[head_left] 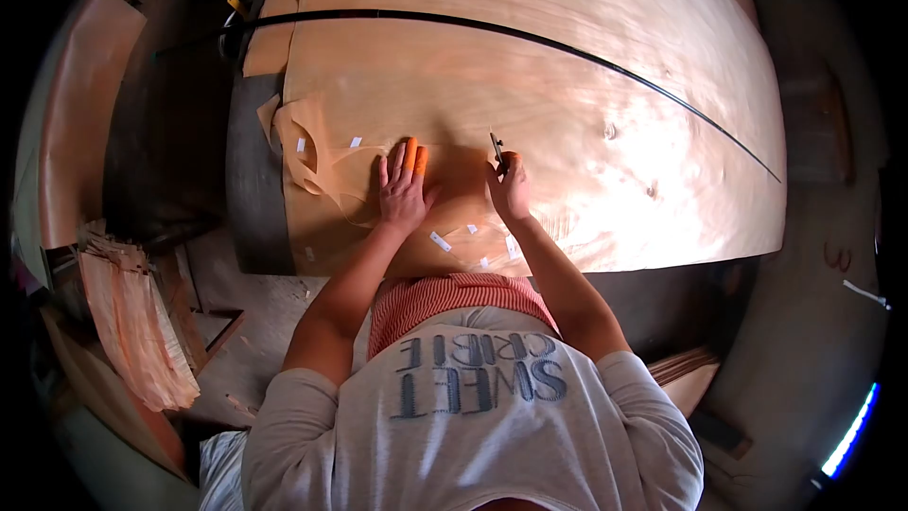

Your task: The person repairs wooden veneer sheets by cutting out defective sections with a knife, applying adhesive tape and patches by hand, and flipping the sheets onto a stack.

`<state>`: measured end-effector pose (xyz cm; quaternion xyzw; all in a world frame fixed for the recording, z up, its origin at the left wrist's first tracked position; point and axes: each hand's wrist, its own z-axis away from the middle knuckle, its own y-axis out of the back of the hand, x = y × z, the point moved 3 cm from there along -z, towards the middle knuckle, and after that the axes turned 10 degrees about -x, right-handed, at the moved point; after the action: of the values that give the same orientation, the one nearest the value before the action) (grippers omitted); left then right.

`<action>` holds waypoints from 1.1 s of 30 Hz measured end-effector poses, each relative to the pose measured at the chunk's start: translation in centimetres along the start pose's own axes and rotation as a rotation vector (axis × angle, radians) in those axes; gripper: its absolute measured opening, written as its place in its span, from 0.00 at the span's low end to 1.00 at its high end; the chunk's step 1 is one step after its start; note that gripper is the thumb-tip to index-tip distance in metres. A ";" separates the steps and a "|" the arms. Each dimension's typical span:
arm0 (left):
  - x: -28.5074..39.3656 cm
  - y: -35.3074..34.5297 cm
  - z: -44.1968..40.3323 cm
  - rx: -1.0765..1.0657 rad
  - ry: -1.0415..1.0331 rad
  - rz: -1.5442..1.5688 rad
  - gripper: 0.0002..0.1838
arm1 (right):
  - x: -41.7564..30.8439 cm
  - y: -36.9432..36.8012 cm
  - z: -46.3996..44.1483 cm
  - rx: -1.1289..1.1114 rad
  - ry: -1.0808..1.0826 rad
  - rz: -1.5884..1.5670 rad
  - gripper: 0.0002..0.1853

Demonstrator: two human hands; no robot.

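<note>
A large sheet of pale wood veneer (530,76) lies in front of me. My left hand (405,194) presses flat on it, fingers stretched out, with orange covers on two fingers. To its right, my right hand (511,191) is closed around a small dark knife (497,144), whose thin tip points away from me at the sheet. An orange cover also shows on a right-hand finger. Torn veneer scraps (307,147) curl up left of my left hand. Small white tape pieces (441,242) stick to the sheet near both hands.
A long thin black rod (454,21) arches across the sheet's far part, with a yellow piece (236,6) near its left end. Bundled veneer strips (137,312) stand at lower left. Stacked boards (686,369) sit below the right side. A bright light strip (849,431) shows at lower right.
</note>
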<state>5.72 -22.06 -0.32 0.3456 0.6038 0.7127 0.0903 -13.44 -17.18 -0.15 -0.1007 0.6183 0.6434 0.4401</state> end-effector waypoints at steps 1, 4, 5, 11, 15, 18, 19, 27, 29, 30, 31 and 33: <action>0.1 0.1 0.0 0.008 0.002 0.005 0.36 | -0.9 0.6 0.5 0.037 0.069 0.003 0.14; -0.1 0.3 -0.1 0.055 -0.012 0.038 0.33 | -0.3 -1.2 0.8 -0.314 0.165 0.095 0.12; -0.5 0.3 -0.2 0.116 0.056 0.004 0.32 | 1.5 -2.5 0.5 -0.459 0.166 0.142 0.12; -1.8 0.4 -1.0 0.206 0.265 -0.037 0.27 | 1.5 -1.8 0.7 -0.554 0.232 0.075 0.19; -1.8 0.6 -0.9 0.194 0.279 -0.027 0.27 | -2.9 -1.4 1.9 -0.699 0.287 0.142 0.26; -1.8 0.8 -0.9 0.176 0.286 -0.036 0.27 | -5.0 -2.7 0.8 -0.796 0.267 0.296 0.30; -1.8 0.7 -0.9 0.182 0.287 -0.029 0.26 | -5.0 -3.1 0.6 -0.807 0.229 0.271 0.28; -1.8 0.7 -1.4 0.260 0.318 -0.011 0.30 | 1.3 -3.4 0.2 -0.774 0.251 0.612 0.19; -1.5 1.3 -1.6 0.254 0.343 0.002 0.32 | 0.8 -1.0 -1.6 -0.846 0.370 0.740 0.18; -1.5 1.6 -1.7 0.232 0.359 -0.004 0.32 | 0.0 0.2 -2.8 -0.859 0.434 0.808 0.23; -1.5 1.7 -1.9 0.209 0.374 -0.010 0.33 | -1.2 1.7 -4.0 -0.871 0.500 0.874 0.31; -1.4 1.5 -2.0 0.187 0.390 -0.019 0.33 | -1.5 3.3 -7.1 -0.968 0.693 0.980 0.39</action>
<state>6.02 -24.80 0.47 0.2022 0.6765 0.7060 -0.0541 -17.79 -23.63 1.63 -0.1923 0.3446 0.8952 -0.2070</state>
